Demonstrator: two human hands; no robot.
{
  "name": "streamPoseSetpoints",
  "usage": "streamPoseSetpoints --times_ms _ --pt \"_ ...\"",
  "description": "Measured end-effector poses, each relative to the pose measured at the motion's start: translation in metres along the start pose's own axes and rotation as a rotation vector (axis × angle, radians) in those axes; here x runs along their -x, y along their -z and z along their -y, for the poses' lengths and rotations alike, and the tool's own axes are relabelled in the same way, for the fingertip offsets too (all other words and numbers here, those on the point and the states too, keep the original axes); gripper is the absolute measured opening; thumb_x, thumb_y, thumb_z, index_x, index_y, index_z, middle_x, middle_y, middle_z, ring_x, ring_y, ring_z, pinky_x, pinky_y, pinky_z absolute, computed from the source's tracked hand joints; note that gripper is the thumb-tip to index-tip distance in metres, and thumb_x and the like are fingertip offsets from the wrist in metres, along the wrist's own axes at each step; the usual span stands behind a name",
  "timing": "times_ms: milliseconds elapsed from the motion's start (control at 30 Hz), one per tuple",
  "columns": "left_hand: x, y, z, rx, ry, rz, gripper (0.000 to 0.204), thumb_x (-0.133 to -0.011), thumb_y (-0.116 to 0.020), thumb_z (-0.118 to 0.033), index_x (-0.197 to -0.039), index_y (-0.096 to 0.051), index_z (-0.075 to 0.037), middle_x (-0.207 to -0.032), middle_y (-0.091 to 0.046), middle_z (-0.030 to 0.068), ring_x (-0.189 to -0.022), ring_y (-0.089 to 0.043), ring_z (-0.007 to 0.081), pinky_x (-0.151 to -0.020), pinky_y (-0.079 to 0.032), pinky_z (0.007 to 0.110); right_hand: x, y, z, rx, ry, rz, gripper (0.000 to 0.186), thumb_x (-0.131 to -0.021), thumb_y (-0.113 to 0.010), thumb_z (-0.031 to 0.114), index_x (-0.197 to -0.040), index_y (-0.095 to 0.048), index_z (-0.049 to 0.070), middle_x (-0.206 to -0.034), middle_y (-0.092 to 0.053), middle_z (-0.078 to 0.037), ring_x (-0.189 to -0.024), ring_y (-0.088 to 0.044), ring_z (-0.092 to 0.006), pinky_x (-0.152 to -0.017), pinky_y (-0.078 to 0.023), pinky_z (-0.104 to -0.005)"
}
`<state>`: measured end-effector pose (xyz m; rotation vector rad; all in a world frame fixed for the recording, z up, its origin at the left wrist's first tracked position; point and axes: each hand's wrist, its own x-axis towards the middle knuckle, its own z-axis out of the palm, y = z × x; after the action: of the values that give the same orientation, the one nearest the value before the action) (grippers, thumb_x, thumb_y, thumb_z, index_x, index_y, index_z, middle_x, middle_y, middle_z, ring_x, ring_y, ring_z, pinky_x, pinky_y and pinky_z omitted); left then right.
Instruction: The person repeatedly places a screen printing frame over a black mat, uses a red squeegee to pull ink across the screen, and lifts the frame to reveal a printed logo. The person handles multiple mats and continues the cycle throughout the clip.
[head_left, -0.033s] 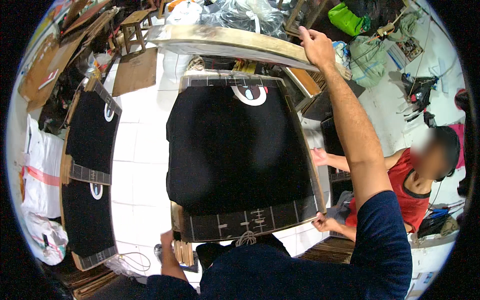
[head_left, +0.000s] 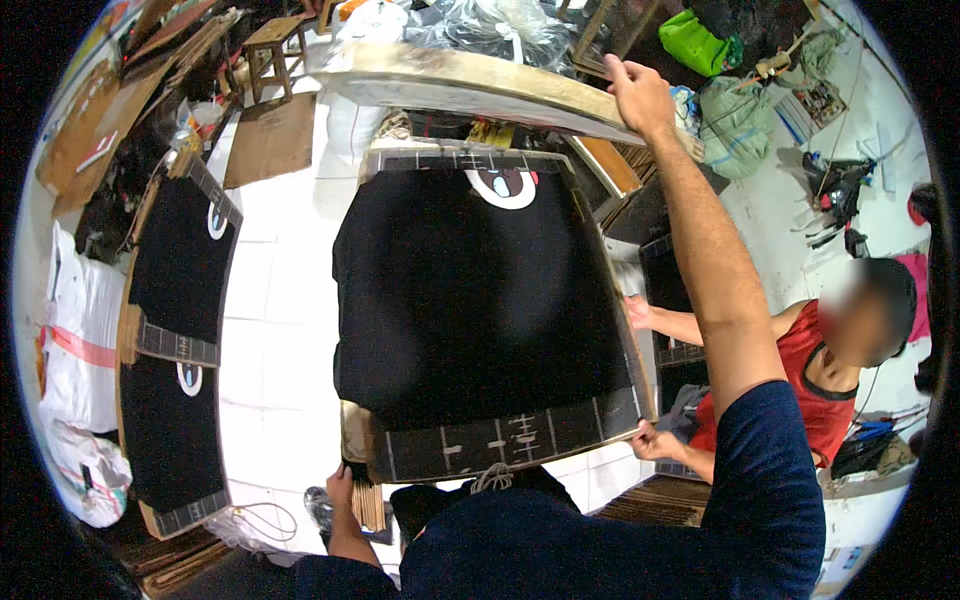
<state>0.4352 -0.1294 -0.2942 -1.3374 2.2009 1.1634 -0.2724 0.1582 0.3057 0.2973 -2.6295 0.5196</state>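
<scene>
My right hand (head_left: 645, 98) is closed around the right end of a pale wooden screen-printing frame (head_left: 480, 78), held raised and seen nearly edge-on. In front of me a piece of black fabric (head_left: 480, 300) with a printed cartoon eye (head_left: 502, 187) lies stretched over a flat board (head_left: 450, 455) with white ruled lines. My left hand (head_left: 341, 487) is low beside the board's near left corner, its fingers partly hidden there. Whatever it may hold cannot be made out. A co-worker's two hands (head_left: 655, 442) touch the board's right edge.
Two more boards with black fabric (head_left: 175, 430) stand in a row at left. The co-worker in a red sleeveless top (head_left: 785, 350) sits at right. A wooden stool (head_left: 272, 50), brown cardboard (head_left: 270, 140) and clear plastic bags (head_left: 490, 35) are at the back. White sacks (head_left: 85, 330) lie far left.
The raised frame and my right hand have shifted slightly right. My left hand has moved a little right and down beside the board's corner. The board has shifted slightly right.
</scene>
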Motion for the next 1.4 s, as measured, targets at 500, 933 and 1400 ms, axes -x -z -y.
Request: streamPoseSetpoints --times_ms 500,933,1400 --pt "0.049 -0.024 -0.011 0.075 0.014 -0.567 0.034 -0.101 -0.056 -0.028 -0.114 -0.075 -0.002 -0.106 -0.074 0.0229 -0.098 -0.069 0.0434 -0.086 -0.054 0.052 -0.035 0.007 0.001 -0.002 0.064 0.042 0.049 -0.095 -0.055 0.055 -0.100 -0.079 0.013 -0.094 -0.077 -0.011 -0.096 -0.072 -0.0288 -0.087 -0.052 -0.0404" --pt "0.008 0.211 -0.196 -0.659 -0.251 -1.186 0.019 -0.096 -0.058 -0.020 -0.084 -0.068 -0.011 -0.077 -0.069 0.0133 -0.068 -0.067 0.0361 -0.062 -0.053 0.049 -0.046 0.007 0.001 0.046 0.130 -0.052 0.054 -0.092 -0.051 0.060 -0.105 -0.079 0.016 -0.108 -0.076 -0.017 -0.108 -0.070 -0.0379 -0.094 -0.052 -0.0467" --pt "0.554 0.514 -0.071 -0.023 -0.006 -1.424 0.049 -0.109 -0.051 -0.035 -0.139 -0.061 0.003 -0.135 -0.066 0.0174 -0.118 -0.063 0.0259 -0.104 -0.046 0.038 -0.089 0.019 0.022 -0.021 0.102 -0.050 0.066 -0.092 -0.051 0.058 -0.115 -0.074 0.001 -0.119 -0.069 -0.028 -0.117 -0.066 -0.0433 -0.101 -0.051 -0.0510"
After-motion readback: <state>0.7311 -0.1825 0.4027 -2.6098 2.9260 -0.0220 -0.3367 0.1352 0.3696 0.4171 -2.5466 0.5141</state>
